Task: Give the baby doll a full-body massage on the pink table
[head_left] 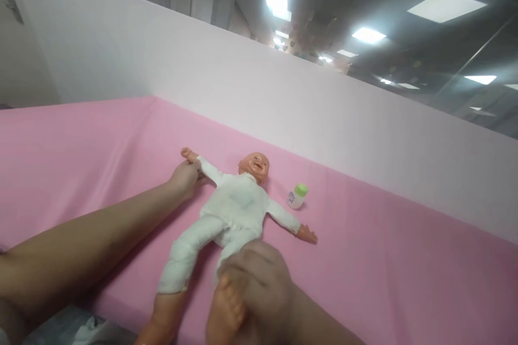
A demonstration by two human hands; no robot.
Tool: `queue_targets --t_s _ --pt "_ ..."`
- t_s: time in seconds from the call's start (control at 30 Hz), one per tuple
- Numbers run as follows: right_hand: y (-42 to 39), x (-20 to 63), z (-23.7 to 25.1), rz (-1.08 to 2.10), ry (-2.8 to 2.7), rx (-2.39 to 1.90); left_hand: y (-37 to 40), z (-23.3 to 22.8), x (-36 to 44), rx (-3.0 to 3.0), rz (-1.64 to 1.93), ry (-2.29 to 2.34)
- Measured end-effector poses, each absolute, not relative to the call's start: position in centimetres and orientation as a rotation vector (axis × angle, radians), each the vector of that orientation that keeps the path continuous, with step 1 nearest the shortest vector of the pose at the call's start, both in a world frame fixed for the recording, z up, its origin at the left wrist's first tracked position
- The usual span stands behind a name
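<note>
A baby doll (237, 199) with a white cloth body lies on its back, arms spread out and legs toward me. My left hand (186, 177) is closed around the doll's arm on the left, just below its plastic hand. Over the doll's leg on the right, near the bare plastic foot (230, 299), my right hand (263, 277) has its fingers curled round the limb; it is slightly blurred. Beside the doll's other arm stands a small white bottle (296, 198) with a green cap, touched by neither hand.
Pink sheeting (364, 248) covers the surface under the doll, with folds at the left. A white wall or partition (283, 102) runs along the back, with glass above it. A door handle (12, 2) shows at the far left. Below the near edge lies something whitish.
</note>
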State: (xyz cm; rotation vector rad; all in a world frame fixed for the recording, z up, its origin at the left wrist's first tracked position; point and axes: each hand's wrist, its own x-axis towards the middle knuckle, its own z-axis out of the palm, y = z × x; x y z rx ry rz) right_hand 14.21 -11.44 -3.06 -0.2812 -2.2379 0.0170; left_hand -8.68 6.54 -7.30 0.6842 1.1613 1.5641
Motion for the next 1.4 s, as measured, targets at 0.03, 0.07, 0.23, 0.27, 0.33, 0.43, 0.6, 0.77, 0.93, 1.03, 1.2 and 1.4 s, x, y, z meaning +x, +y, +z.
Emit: queue_targets --t_s 0.03,0.07,0.23,0.27,0.33,0.43,0.6,0.77,0.93,1.03,1.2,1.4 --pt "-11.7 13.9 -3.5 0.027 -2.307 -0.244 6.6 -7.2 -8.8 0.608 1.551 1.158" --pt "-11.9 13.6 -4.1 0.025 -2.383 -0.223 6.6 -7.1 -8.8 0.560 1.537 1.157" --pt "-11.3 13.0 -6.9 0.044 -2.593 -0.231 6.1 -6.4 -8.7 0.532 1.512 1.131" --pt "-11.2 13.0 -7.0 0.046 -2.580 -0.221 5.9 -6.4 -8.6 0.560 1.525 1.128" --pt "-11.2 13.3 -6.6 0.049 -2.505 -0.198 5.6 -6.3 -8.3 0.685 1.568 1.121" --pt "-11.3 14.3 -5.0 0.073 -2.275 -0.244 4.9 -6.2 -7.4 1.063 1.617 1.149" --pt "-9.9 16.9 -3.2 -0.034 -2.046 -0.508 3.4 -6.1 -6.1 1.949 1.404 1.165" --pt "-7.3 17.7 -4.0 -0.120 -2.125 -0.751 3.0 -6.1 -5.8 2.394 1.021 1.039" --pt "-6.4 17.7 -4.4 -0.071 -2.156 -0.836 2.8 -5.8 -5.8 2.287 1.067 1.013" --pt "-6.8 17.8 -4.1 -0.113 -2.138 -0.775 3.1 -6.0 -6.0 1.968 1.193 1.087" --pt "-8.9 16.9 -3.0 -0.071 -2.088 -0.593 5.1 -6.9 -7.1 1.289 1.424 1.171" --pt "-11.3 14.7 -4.2 0.185 -2.386 -0.334 6.4 -7.0 -8.6 0.709 1.530 1.193"
